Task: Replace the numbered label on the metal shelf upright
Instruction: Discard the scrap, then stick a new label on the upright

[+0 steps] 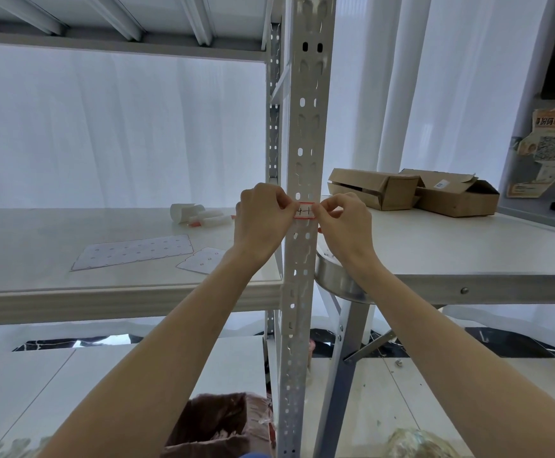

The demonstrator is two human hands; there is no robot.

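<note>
A white label with a red border and handwritten "4-1" (pixel 305 211) lies across the front of the perforated grey metal shelf upright (pixel 306 127), at mid height. My left hand (pixel 263 216) pinches the label's left end with thumb and forefinger. My right hand (pixel 342 219) pinches its right end the same way. Both hands hold the label flat against the upright. Its ends are hidden under my fingertips.
On the shelf board (pixel 38 292) to the left lie two used label backing sheets (pixel 134 251) and white rolls (pixel 197 214). A table (pixel 467 259) at right carries cardboard boxes (pixel 415 190) and a metal tin (pixel 335 279). A bin with a reddish bag (pixel 220 424) stands below.
</note>
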